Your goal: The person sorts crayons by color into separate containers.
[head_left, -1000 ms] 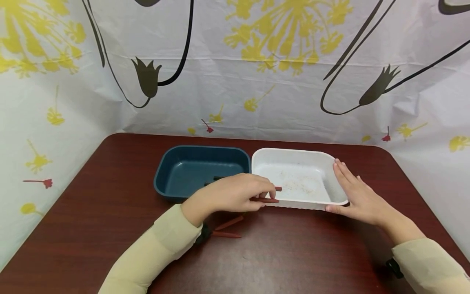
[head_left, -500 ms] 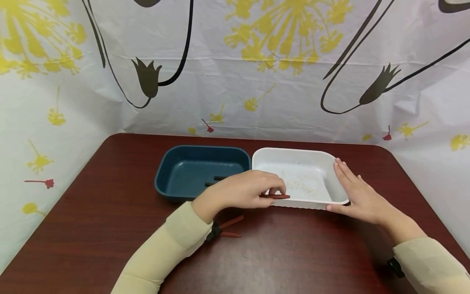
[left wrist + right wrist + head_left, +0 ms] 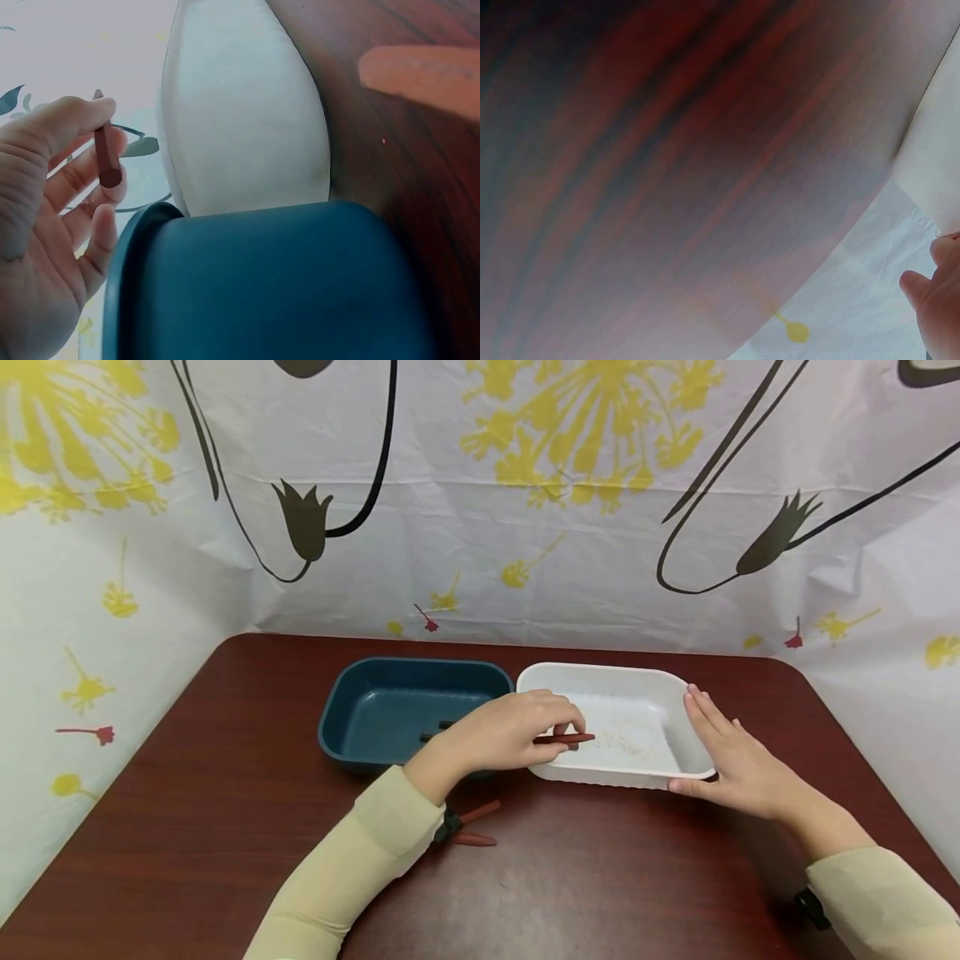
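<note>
Head view: the left hand (image 3: 504, 735) is pinching a dark red crayon (image 3: 567, 739) between thumb and fingertips, holding it level over the near left part of the white tray (image 3: 600, 675), which serves as the landmark. The crayon's free end is pointing toward the tray's middle. The right hand (image 3: 738, 762) is lying flat and straight-fingered against the tray's right outer wall, thumb at the near right corner, gripping nothing. A dark blue tray (image 3: 405, 667) is sitting just left of the white tray, rims touching or nearly so; two short dark sticks (image 3: 438, 731) are lying on its floor. Two more red crayons (image 3: 474, 827) are lying on the brown table (image 3: 225, 760) near the white tray's near left corner, partly hidden by the cream sleeve (image 3: 360, 860). A flower-printed cloth (image 3: 480, 493) is hanging behind the white tray.

Left wrist view: the fingers (image 3: 71, 124) are curling round the crayon (image 3: 106, 154), which is standing clear of the white tray's wall (image 3: 240, 120). The blue tray (image 3: 262, 285) is filling the lower frame, against the white one.

Right wrist view: mostly blurred table (image 3: 667, 150); a white tray edge (image 3: 934, 172) is showing at the right, with fingertips (image 3: 934, 300) just below it. How the hand lies cannot be told from here
</note>
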The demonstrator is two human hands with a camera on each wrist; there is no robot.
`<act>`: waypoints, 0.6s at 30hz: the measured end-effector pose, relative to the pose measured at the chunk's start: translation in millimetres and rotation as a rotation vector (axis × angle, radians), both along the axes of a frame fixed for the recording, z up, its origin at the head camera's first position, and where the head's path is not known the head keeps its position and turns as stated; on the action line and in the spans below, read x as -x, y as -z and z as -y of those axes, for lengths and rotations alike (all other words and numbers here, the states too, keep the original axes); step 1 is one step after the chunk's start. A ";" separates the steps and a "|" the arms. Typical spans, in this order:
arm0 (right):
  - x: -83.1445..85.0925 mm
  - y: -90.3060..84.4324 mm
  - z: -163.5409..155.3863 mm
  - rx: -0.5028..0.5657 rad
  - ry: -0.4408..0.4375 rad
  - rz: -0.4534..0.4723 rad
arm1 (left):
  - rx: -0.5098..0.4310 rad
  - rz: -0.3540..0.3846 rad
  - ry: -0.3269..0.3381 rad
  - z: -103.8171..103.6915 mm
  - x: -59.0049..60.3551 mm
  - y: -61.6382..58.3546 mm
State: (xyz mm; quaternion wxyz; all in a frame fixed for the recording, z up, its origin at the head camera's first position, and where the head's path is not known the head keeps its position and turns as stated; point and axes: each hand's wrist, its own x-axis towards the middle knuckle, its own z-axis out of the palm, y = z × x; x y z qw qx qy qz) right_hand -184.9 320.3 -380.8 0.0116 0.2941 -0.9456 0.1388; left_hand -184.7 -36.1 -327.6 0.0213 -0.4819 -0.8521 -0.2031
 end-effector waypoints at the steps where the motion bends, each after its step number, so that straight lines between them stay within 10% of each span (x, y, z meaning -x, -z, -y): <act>1: 0.2 0.5 0.2 0.002 -0.001 0.000 | -0.006 -0.016 -0.005 -0.3 0.4 0.5; 18: 0.8 1.3 0.6 0.018 0.000 0.004 | -0.004 -0.017 -0.053 -16.1 9.5 4.6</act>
